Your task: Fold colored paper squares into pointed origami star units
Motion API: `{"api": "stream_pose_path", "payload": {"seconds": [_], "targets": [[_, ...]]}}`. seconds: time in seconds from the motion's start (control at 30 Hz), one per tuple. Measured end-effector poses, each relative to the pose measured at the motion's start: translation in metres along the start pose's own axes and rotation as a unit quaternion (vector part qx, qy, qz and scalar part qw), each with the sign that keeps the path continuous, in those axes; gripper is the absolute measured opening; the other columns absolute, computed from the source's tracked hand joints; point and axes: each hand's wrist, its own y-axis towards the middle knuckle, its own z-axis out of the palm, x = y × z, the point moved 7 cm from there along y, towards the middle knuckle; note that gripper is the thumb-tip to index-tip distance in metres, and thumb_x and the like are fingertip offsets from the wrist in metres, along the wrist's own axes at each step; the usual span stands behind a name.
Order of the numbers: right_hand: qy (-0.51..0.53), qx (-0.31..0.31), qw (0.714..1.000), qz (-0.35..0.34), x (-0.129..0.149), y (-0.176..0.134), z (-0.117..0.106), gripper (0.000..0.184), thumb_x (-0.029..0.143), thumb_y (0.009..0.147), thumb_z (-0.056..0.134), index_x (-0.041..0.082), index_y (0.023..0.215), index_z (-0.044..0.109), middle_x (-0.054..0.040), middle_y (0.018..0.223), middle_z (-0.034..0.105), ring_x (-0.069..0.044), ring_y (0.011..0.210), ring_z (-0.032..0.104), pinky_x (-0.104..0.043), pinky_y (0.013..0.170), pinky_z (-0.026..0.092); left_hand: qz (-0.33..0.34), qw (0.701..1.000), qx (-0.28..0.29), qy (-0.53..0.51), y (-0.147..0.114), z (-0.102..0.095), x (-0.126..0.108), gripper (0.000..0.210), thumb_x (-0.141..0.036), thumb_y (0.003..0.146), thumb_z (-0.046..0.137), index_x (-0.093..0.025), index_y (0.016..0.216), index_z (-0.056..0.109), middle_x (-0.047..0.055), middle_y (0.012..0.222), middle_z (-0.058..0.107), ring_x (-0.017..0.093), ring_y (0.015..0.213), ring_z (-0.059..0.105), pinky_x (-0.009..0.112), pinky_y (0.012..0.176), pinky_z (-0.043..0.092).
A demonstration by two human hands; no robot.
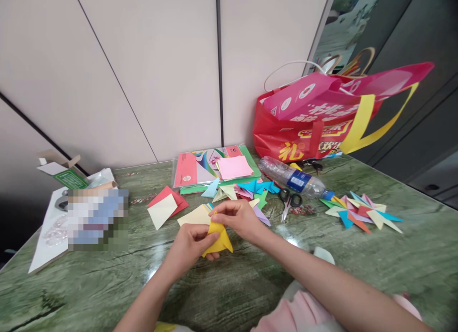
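A partly folded yellow sheet of origami paper [221,240] is held between both hands above the near middle of the table. My left hand [191,243] grips its left side, the thumb lying across the front and fingertips showing beneath. With thumb and fingers closed, my right hand [238,217] pinches its top corner. Just behind the hands lies a cream paper sheet [195,214], partly covered by them. A pale yellow square [161,212] overlaps a red paper sheet [181,202] to the left. Folded paper pieces [225,192] in several colours lie beyond my right hand.
Black-handled scissors [288,202] and a plastic bottle [293,176] lie right of centre. A star-like cluster of folded papers [361,212] is at right. Behind stand a red bag [279,131] and a paper pack [186,167] topped by pink squares [235,167]. A small box [67,175] stands left.
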Motion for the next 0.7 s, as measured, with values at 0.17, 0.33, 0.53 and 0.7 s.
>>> {"api": "stream_pose_path", "payload": {"seconds": [0.17,0.33,0.53,0.7], "targets": [[-0.005,0.001,1.0,-0.017,0.002,0.0,0.0,0.018,0.03,0.063,0.069,0.015,0.073,0.066,-0.0017,0.07,0.065,-0.013,0.062,0.057,-0.025,0.059,0.045,0.014,1.0,-0.027,-0.005,0.001,-0.004,-0.002,0.024,-0.035,0.068,0.063,-0.013,0.062,0.068,0.001,0.053,0.064,0.012,0.048,0.056,0.021,0.048,0.044],[-0.016,0.038,0.999,-0.006,0.004,-0.001,0.005,0.022,0.027,0.062,0.07,0.014,0.08,0.066,-0.0022,0.074,0.066,-0.013,0.065,0.058,-0.026,0.062,0.045,-0.003,0.998,-0.045,-0.043,-0.001,-0.006,-0.001,0.026,-0.039,0.066,0.065,-0.013,0.062,0.068,0.001,0.054,0.064,0.011,0.045,0.054,0.02,0.046,0.04],[0.015,0.016,0.999,0.042,-0.003,0.0,0.001,0.033,0.031,0.053,0.076,0.013,0.078,0.062,-0.0016,0.069,0.065,-0.012,0.06,0.059,-0.026,0.06,0.046,0.016,0.999,-0.027,-0.009,0.001,-0.007,-0.002,0.026,-0.036,0.067,0.065,-0.013,0.057,0.063,-0.002,0.048,0.056,0.008,0.044,0.047,0.017,0.042,0.033],[-0.016,0.027,0.998,0.063,-0.004,-0.001,0.0,0.041,0.034,0.048,0.078,0.015,0.075,0.054,0.0005,0.062,0.064,-0.012,0.055,0.059,-0.023,0.052,0.043,0.049,0.994,-0.099,-0.008,0.003,-0.022,-0.008,0.022,-0.035,0.065,0.065,-0.014,0.067,0.064,0.0,0.06,0.06,0.012,0.056,0.054,0.021,0.051,0.043]]}}
